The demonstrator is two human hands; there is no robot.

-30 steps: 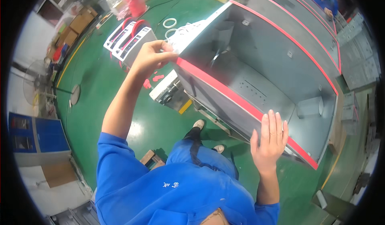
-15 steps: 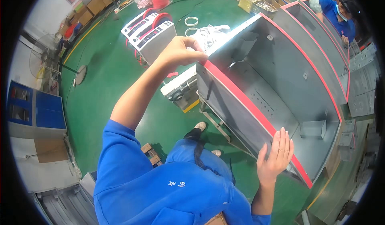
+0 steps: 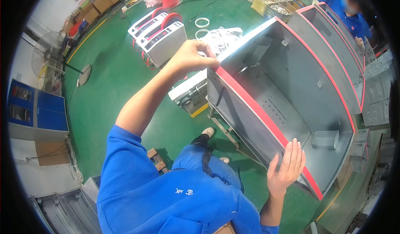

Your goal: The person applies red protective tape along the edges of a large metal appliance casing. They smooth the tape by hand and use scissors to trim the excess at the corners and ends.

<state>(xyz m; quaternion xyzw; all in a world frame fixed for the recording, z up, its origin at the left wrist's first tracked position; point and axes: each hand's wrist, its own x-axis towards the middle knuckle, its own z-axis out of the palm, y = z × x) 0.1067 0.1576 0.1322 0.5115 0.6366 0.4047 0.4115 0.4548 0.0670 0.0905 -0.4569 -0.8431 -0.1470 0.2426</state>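
- Head view: the left hand (image 3: 192, 58) is pinching the far corner of the red-edged grey metal cabinet (image 3: 283, 105), fingers closed on its rim.
- The right hand (image 3: 286, 167) is lying open and flat against the near red edge.
- The green floor (image 3: 112, 75) is spreading left, carrying white machines (image 3: 160, 34); a co-worker (image 3: 346, 13) is apparently working far right.

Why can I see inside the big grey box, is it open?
Open. The grey metal box has no cover on the side facing up, so its inner walls and small brackets show between its red edges.

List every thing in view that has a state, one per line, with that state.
Grey metal cabinet shell: open side up, red-edged, tilted.
Left hand: closed on the shell's far corner.
Right hand: open, flat against the near red edge.
White tape dispensers: standing on the green floor.
Floor fan: upright; running or not, cannot tell.
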